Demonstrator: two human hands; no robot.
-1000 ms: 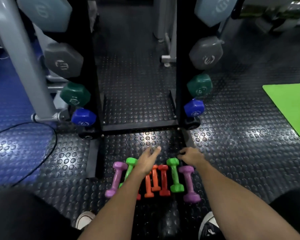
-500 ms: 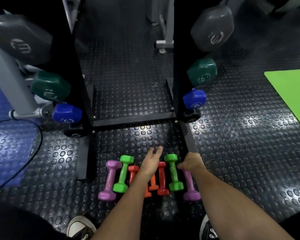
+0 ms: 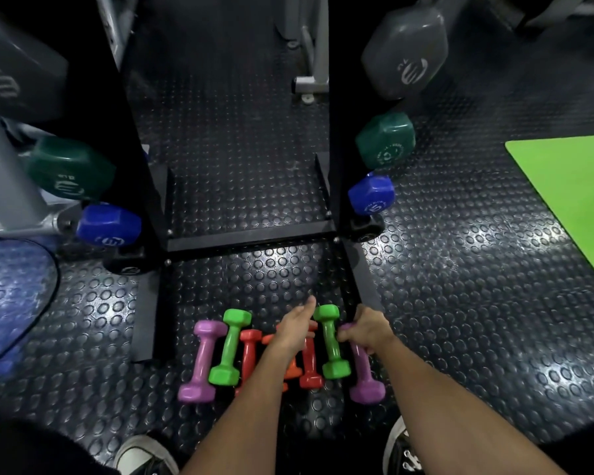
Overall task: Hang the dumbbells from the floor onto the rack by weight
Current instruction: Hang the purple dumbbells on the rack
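Observation:
Several small dumbbells lie side by side on the studded floor: a purple one (image 3: 201, 363) at the left, a green one (image 3: 230, 347), a red one (image 3: 249, 351), orange and red ones partly under my arm, a second green one (image 3: 330, 342) and a second purple one (image 3: 363, 375) at the right. My right hand (image 3: 366, 332) grips the far end of the right purple dumbbell. My left hand (image 3: 294, 329) hovers over the orange and red ones with fingers straight. The black rack (image 3: 251, 236) stands just beyond.
The rack's sides carry blue (image 3: 372, 195), dark green (image 3: 386, 140) and grey (image 3: 407, 56) dumbbells on the right, and blue (image 3: 108, 226) and green (image 3: 71, 171) ones on the left. A green mat (image 3: 570, 190) lies at right. My shoes (image 3: 144, 454) show at the bottom.
The view has dropped closer to the floor. My right hand has come down and closed round the right purple dumbbell's end. My left hand has lowered over the middle dumbbells.

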